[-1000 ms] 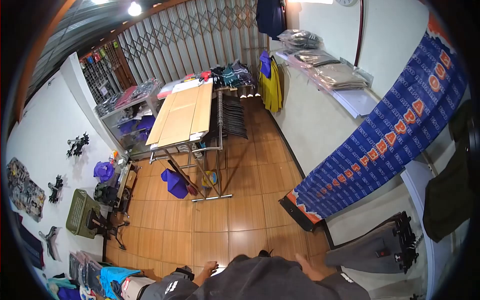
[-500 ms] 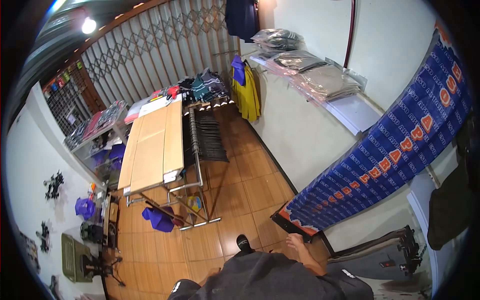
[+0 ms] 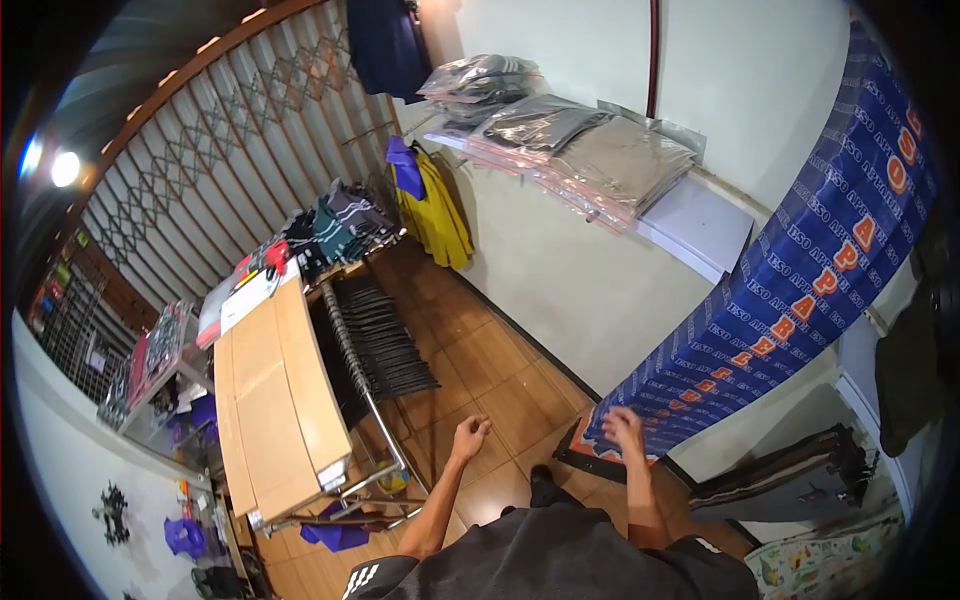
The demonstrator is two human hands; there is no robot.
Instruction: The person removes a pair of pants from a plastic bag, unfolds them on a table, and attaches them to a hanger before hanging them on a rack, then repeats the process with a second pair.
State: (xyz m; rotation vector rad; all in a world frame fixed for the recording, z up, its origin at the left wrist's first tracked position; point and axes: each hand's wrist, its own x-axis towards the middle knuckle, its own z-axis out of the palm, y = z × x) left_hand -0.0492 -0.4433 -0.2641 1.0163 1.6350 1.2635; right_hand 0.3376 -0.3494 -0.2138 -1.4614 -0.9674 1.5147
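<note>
My left hand (image 3: 472,437) is in front of me over the tiled floor, its fingers curled in with nothing showing in them. To its left stands a metal rack topped with a cardboard sheet (image 3: 265,400), and dark hangers (image 3: 385,335) hang from its rail. My right hand (image 3: 624,430) is raised with loosely bent, parted fingers and holds nothing. It overlaps the lower end of the blue banner (image 3: 760,310), which bears orange letters.
Bagged folded clothes (image 3: 625,165) lie on a white shelf (image 3: 700,222) along the wall. Folded garments (image 3: 340,220) sit at the rack's far end, near a yellow garment (image 3: 435,210). Grey hanging trousers (image 3: 785,485) are at right. A folding gate (image 3: 220,130) closes the back.
My left hand has come up into view, and my right hand has risen toward the banner. The view has shifted, bringing the shelf and rack closer.
</note>
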